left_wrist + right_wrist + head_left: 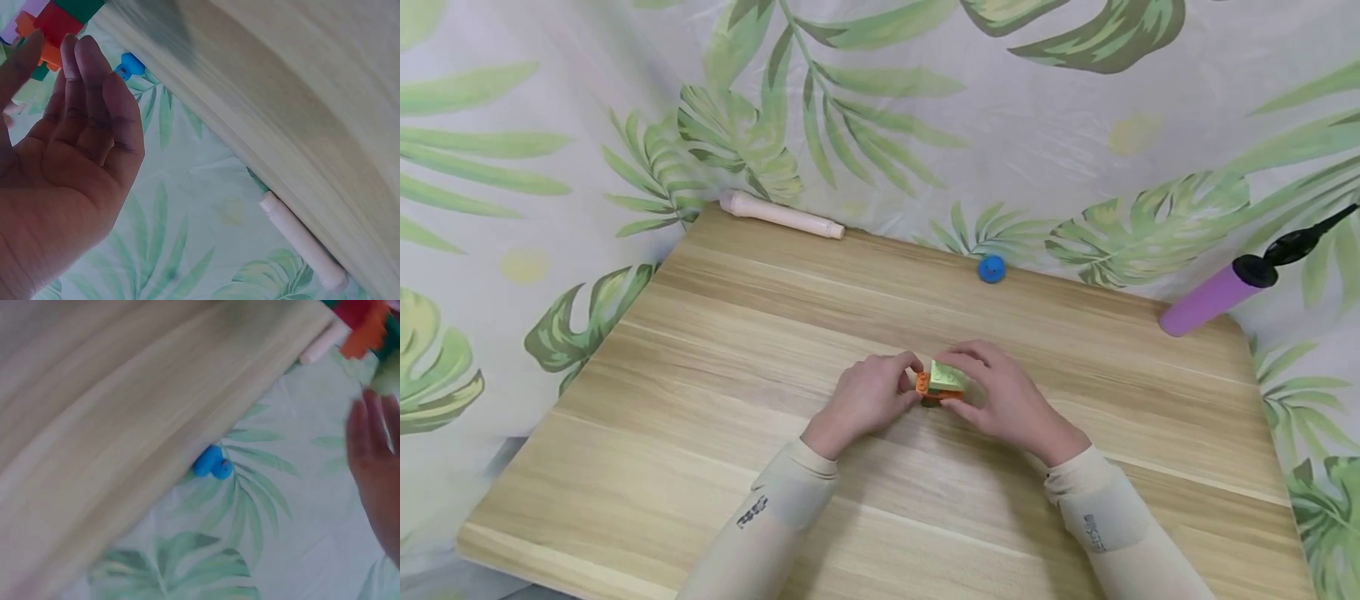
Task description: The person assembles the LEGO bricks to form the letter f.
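Observation:
Near the middle of the wooden table, both hands are at a small build of toy bricks. In the head view its light green brick (947, 377) is on top, with an orange brick (922, 383) at the left end. My left hand (867, 397) pinches the orange end between thumb and fingers. From the right, my right hand (1006, 398) grips the light green part, thumb near and fingers behind. The left wrist view also shows a red brick (56, 24) and a dark green brick (81, 7) in the build. The right wrist view cuts off part of the build and is blurred.
A blue duck-like toy (992, 268) sits at the table's back edge. A pale pink tube (782, 217) lies at the back left corner. At the back right stands a purple hand pump (1210, 302) with a black nozzle. Leaf-patterned cloth (880, 108) hangs behind the table (715, 392).

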A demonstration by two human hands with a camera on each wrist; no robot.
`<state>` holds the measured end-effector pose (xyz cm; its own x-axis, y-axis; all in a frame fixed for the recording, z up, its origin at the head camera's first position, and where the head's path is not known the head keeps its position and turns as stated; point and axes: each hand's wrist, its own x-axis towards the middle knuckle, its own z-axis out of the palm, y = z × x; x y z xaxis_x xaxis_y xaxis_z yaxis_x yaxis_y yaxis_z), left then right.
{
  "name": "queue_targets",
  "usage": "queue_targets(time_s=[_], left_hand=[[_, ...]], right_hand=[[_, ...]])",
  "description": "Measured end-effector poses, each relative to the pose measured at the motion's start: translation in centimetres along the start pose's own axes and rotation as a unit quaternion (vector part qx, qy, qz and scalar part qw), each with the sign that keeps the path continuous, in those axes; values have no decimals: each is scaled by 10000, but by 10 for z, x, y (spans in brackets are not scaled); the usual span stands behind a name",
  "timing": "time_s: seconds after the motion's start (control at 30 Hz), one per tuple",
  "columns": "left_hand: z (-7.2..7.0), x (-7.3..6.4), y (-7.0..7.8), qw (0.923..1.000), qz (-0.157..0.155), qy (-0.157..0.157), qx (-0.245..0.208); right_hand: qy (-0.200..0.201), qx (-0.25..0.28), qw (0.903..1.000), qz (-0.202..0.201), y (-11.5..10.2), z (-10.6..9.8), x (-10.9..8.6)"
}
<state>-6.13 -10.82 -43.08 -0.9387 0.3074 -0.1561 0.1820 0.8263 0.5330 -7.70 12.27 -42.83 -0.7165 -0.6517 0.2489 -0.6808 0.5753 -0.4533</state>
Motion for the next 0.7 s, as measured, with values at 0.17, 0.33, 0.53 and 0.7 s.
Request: queue_targets(time_s=[0.17, 0.33, 0.53, 0.7], left_hand=[[-2, 1, -1, 9997, -153, -153, -144], [-4, 4, -1, 9992, -174, -301, -198], [-5, 7, 2, 9968, -6, -702, -393], [-5, 11, 4, 9961, -261, -698, -468]], right_hand=[[487, -1645, 9782, -1171, 10, 9, -6], [620, -2413, 9569, -1493, 18, 17, -4], [247, -1963, 9748, -1027, 24, 17, 3], [-742, -800, 9921, 617, 33, 5, 9]])
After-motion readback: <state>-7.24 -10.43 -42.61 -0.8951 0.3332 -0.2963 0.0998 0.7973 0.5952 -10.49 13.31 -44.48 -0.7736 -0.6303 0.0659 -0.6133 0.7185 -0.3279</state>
